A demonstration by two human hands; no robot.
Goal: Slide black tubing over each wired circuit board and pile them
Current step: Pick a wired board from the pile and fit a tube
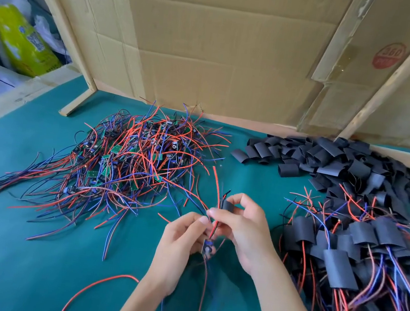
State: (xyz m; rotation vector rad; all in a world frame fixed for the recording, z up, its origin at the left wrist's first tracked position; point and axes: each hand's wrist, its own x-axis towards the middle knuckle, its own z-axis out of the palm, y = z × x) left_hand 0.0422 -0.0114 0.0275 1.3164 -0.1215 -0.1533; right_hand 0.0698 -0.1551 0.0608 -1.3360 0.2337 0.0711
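Green-topped table [14,247], heap of wired boards [129,160], loose black tubing [329,162], sleeved pile [368,262]

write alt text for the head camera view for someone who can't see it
Over a green table, a person's right hand pinches a black tube threaded on the wires of a small circuit board held by the left hand. Bare wired boards lie left, loose tubes far right, finished ones near right.

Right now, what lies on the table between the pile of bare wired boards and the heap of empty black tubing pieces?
In the head view, only bare green table cover separates the pile of bare wired boards from the heap of black tubing pieces; a few wire ends reach into the gap.
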